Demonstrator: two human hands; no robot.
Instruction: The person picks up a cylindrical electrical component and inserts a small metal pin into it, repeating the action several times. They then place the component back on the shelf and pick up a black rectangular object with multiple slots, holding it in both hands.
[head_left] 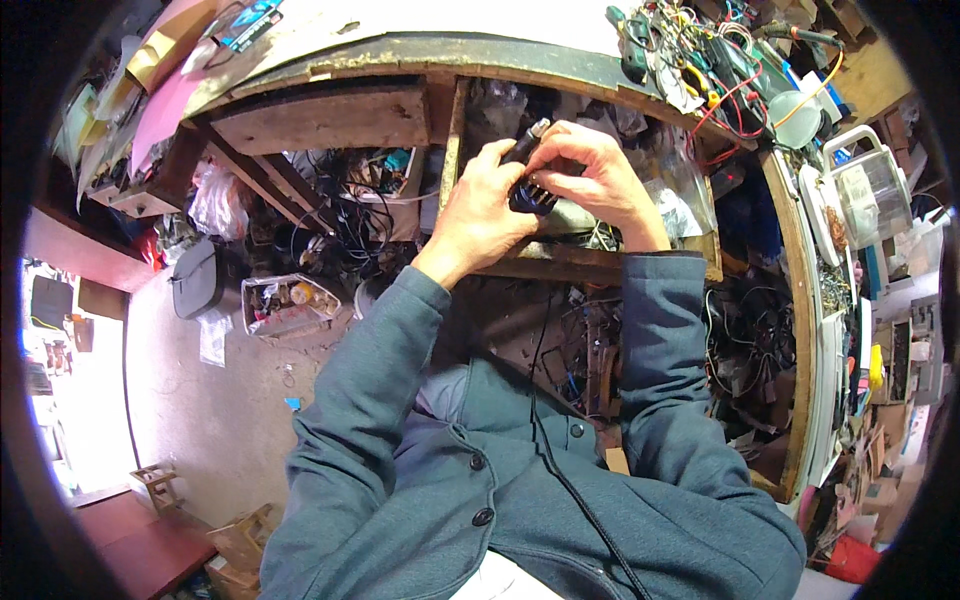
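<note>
My left hand point(477, 208) is closed around a dark, elongated hand tool point(533, 198), raised in front of an open drawer. A silvery tip shows at the tool's upper end. Its wider lower end is dark with several small gold-coloured pieces, perhaps bits or pins; its exact kind I cannot tell. My right hand point(597, 172) is closed too, its thumb and forefinger pinched against the tool beside the gold-coloured pieces. Whether a small piece sits between those fingertips is hidden.
Behind my hands runs the worktable's worn edge point(480, 52). The drawer's wooden front point(550, 265) lies beneath my wrists. Tangled wires and pliers point(690, 75) crowd the back right. On the left floor are a box of parts point(290, 305) and a grey case point(197, 282).
</note>
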